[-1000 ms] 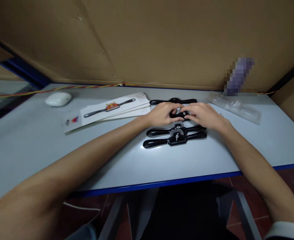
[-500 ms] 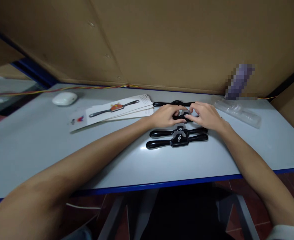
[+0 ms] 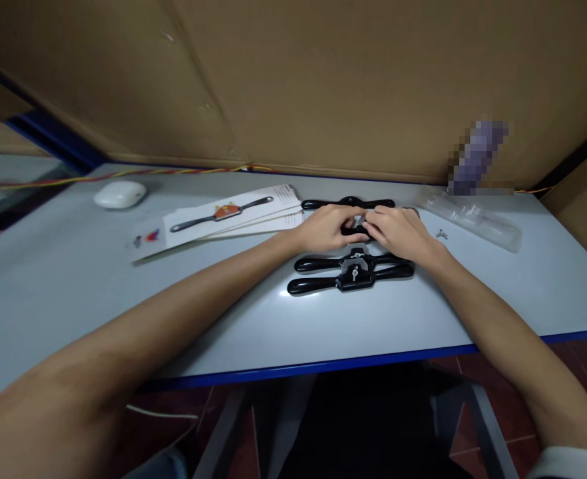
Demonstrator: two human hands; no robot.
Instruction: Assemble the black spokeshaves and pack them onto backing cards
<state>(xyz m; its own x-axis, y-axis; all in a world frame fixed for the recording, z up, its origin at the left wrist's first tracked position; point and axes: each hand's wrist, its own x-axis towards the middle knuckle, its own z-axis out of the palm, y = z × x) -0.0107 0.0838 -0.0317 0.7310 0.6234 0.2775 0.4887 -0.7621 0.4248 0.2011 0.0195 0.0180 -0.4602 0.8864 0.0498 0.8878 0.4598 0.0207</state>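
— What lies nearest you on the table (image 3: 124, 313)?

— Two black two-handled tools (image 3: 351, 273), side by side. Just beyond them my left hand (image 3: 326, 228) and right hand (image 3: 398, 229) close together on a third tool (image 3: 356, 231), fingers curled round its middle.

— How does it handle?

— Stiff metal, I'd judge, fairly heavy, glossy and a bit slippery. Best gripped by the handles; the small middle parts need fingertips.

— Farther off?

— A fourth tool (image 3: 348, 203), leaflets (image 3: 223, 216) to the left, a clear plastic case (image 3: 468, 216) to the right.
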